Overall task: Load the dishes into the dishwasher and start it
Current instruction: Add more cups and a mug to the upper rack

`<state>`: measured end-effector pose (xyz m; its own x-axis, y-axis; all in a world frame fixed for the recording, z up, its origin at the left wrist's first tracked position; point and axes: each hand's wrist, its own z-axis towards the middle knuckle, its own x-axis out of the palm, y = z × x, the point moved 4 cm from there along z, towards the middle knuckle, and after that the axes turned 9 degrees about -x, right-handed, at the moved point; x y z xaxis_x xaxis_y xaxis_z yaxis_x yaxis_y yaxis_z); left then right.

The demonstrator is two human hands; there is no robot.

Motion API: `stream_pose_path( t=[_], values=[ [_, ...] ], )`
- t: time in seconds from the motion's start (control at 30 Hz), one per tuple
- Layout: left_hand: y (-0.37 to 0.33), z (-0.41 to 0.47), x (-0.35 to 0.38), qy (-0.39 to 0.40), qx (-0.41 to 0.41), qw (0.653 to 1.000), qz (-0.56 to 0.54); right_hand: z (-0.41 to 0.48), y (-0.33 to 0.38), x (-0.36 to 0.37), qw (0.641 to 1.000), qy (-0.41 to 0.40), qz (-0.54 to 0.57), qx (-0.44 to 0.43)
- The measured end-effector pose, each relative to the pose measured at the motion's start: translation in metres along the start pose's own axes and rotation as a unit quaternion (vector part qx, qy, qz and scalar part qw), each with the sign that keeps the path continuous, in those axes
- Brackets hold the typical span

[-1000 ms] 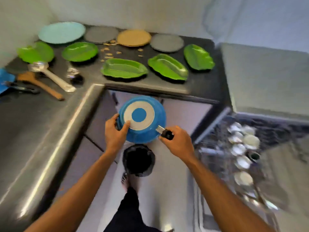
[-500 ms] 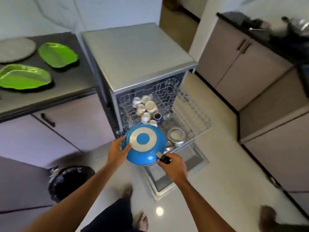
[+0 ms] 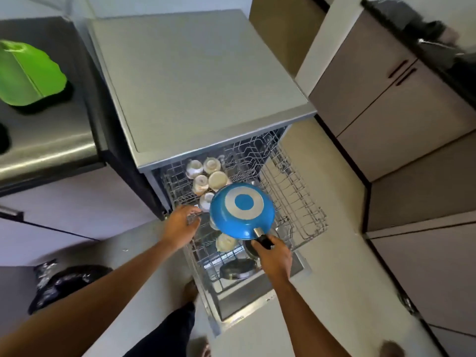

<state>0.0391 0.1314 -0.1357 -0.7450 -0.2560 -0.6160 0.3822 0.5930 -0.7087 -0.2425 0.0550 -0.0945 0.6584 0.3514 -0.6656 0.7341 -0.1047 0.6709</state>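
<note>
blue pan (image 3: 242,212) gripped by right hand (image 3: 274,256), above upper rack (image 3: 296,202)

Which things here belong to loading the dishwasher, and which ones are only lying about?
Job: blue pan, right hand gripping its handle, left hand at the rack, cups, dishwasher, green plate on the counter.
Lying about: black bag on the floor, cupboards.

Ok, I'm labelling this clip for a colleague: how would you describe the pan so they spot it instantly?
Find the grey dishwasher in the middle, its wire rack pulled out. Over that rack, the right hand holds the pan bottom-up by its black handle. Among pale cups, it alone is bright blue, with a silver ring on its base.
</note>
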Motion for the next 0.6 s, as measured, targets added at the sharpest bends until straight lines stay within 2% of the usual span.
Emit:
stream_pose_path(
  t=[0.1,0.27,0.47,0.6],
  values=[
    [-0.025,0.030,0.000,0.001,0.048,0.998,0.042,0.038,0.000,-0.011,1.000,-0.010,-0.015,0.000],
    [-0.057,0.068,0.017,0.010,0.084,0.993,0.082,0.098,-0.003,-0.025,0.999,-0.011,-0.039,-0.018],
    [-0.096,0.093,0.065,0.006,0.073,0.991,0.109,0.181,-0.012,-0.030,0.997,0.014,-0.048,-0.063],
    [-0.106,0.106,0.096,-0.014,0.031,0.992,0.123,0.235,-0.021,-0.026,0.991,0.051,-0.043,-0.117]
  ],
)
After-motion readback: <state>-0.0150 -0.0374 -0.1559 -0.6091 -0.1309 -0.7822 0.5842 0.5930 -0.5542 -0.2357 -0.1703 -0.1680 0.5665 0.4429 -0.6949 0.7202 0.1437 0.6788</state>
